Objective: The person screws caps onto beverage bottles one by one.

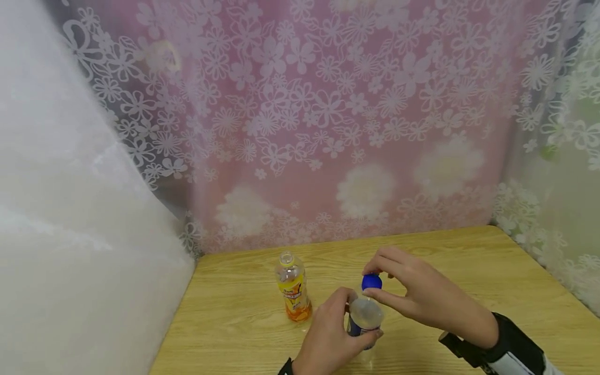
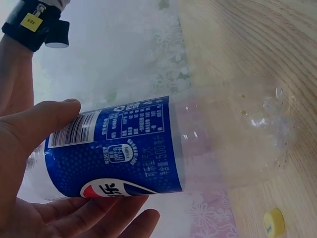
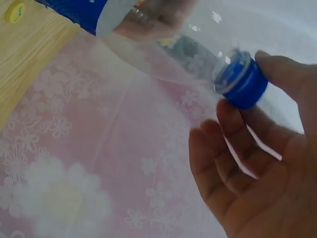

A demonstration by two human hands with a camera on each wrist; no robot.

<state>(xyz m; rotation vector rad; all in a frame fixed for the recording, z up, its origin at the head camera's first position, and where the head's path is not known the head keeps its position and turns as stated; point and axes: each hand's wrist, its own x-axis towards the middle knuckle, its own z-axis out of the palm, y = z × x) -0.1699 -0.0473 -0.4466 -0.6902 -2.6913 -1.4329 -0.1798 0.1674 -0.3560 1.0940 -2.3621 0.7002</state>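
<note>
My left hand (image 1: 330, 334) grips a clear plastic bottle (image 2: 223, 134) round its blue label (image 2: 133, 158). The bottle leans in the head view, neck toward my right hand (image 1: 414, 284), and no liquid shows in it. Between thumb and fingers, that right hand pinches a blue bottle cap (image 3: 248, 88) at the bottle's mouth. How far the cap is screwed on, I cannot tell. Left of both hands, a second bottle (image 1: 292, 288) with a yellow label stands upright on the table, uncapped, some orange liquid at its bottom.
A yellow cap (image 2: 274, 222) lies on the wooden table (image 1: 234, 333), and the right wrist view shows it too. Behind the table hangs a pink flowered curtain (image 1: 300, 130). White sheeting (image 1: 84, 234) borders the left side, and a pale flowered curtain (image 1: 553, 219) the right.
</note>
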